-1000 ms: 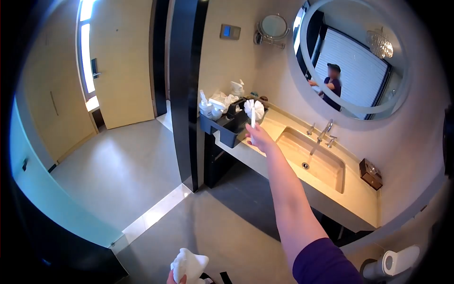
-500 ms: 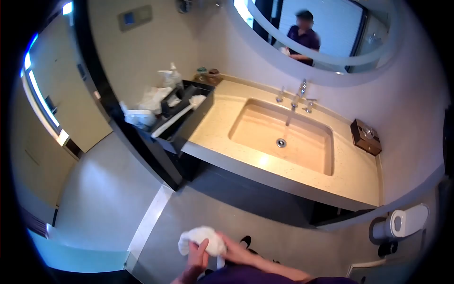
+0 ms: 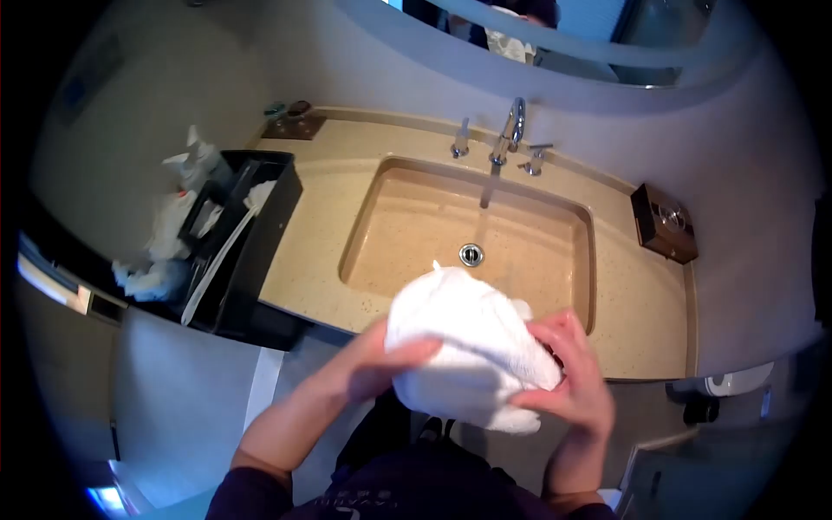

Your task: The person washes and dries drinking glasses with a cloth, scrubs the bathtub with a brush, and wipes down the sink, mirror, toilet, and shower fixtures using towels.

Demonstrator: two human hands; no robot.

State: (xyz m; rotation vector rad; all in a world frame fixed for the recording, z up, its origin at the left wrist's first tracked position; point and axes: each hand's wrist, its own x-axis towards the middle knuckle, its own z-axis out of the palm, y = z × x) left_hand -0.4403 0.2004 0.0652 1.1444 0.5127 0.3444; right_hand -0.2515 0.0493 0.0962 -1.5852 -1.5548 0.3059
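A bunched white towel [image 3: 464, 338] is held up between my two hands, over the front edge of the washbasin counter. My left hand [image 3: 386, 357] grips its left side, thumb lying across the cloth and the other fingers hidden behind it. On the right, my right hand [image 3: 572, 373] pinches a fold of the towel between thumb and fingers. Behind the towel lies the beige sink [image 3: 416, 208], whose near rim is partly covered by the cloth. The metal drain [image 3: 471, 255] shows just beyond it.
A chrome faucet [image 3: 511, 130] with two handles stands behind the sink. On the left, a black caddy [image 3: 260, 251] holds spray bottles [image 3: 204, 160] and cloths. A brown box [image 3: 664, 224] sits at the counter's right end, and a toilet [image 3: 737, 381] is beyond. A mirror [image 3: 581, 52] hangs above.
The towel has been raised from low at my body to the counter's front edge, and looks larger and more spread. Both hands moved up with it. My view has shifted closer to the sink.
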